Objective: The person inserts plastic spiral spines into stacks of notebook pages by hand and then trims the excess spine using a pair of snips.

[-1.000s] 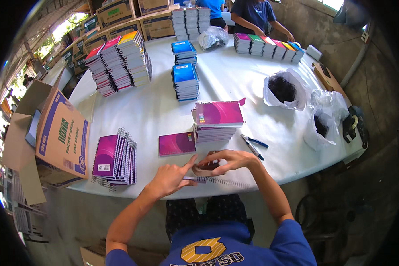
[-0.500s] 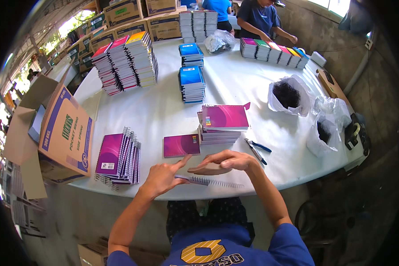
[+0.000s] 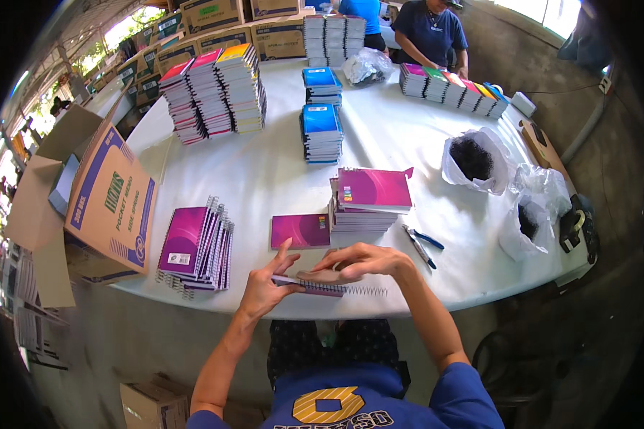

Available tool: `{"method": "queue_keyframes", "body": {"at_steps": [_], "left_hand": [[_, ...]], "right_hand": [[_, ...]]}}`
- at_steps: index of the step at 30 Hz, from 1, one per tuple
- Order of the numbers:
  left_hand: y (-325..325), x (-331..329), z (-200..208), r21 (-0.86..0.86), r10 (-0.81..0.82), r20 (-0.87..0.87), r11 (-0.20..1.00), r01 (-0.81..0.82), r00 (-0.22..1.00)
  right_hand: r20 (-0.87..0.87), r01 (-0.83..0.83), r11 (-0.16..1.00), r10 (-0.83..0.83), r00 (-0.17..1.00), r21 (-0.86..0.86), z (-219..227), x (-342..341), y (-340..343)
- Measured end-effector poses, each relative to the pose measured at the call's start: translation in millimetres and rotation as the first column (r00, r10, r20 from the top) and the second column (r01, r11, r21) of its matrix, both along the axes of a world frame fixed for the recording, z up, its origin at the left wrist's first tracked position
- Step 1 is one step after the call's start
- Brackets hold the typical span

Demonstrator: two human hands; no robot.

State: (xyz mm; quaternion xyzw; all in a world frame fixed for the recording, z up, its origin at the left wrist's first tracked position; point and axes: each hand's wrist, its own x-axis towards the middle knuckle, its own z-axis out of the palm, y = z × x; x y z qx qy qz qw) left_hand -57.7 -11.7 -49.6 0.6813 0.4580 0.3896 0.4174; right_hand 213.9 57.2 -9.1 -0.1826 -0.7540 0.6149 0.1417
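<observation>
My left hand [image 3: 263, 286] grips one end of a small purple notebook [image 3: 329, 292] near the table's front edge, thumb and fingers closed on it. A thin wire spiral coil [image 3: 368, 291] runs along the notebook's edge, and its loose end sticks out to the right. Over the coil lies my right hand [image 3: 365, 260], fingers stretched flat, with a tan pad [image 3: 322, 276] along their underside touching the coil. Just beyond my hands, a purple notebook [image 3: 300, 232] lies flat beside a stack of purple notebooks [image 3: 372, 189]. Several coil-bound purple notebooks [image 3: 197, 247] are piled at left.
Pliers [image 3: 422, 247] lie right of the stack. Plastic bags of black coils [image 3: 472, 159] stand at right. An open carton [image 3: 111, 200] is at left. Blue notebooks [image 3: 322, 132] and tall notebook stacks [image 3: 215, 93] stand farther back. A co-worker [image 3: 431, 36] stands across the table.
My right hand has come down with the pad onto the coil. Less of the coil now sticks out past the notebook. The view has shifted slightly.
</observation>
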Motion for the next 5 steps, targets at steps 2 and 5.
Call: {"method": "queue_keyframes", "body": {"at_steps": [2, 5], "left_hand": [[-4, 2, -2, -0.016, 0.016, 0.004, 1.000, -0.016, 1.000], [-4, 3, -9, 0.052, 0.051, 0.018, 0.997, -0.052, 0.999]], "right_hand": [[0.103, 0.007, 1.000, -0.009, 0.995, 0.021, -4, -7, 5], [-0.146, -0.045, 0.986, 0.021, 0.989, -0.160, -27, 2, 14]]}}
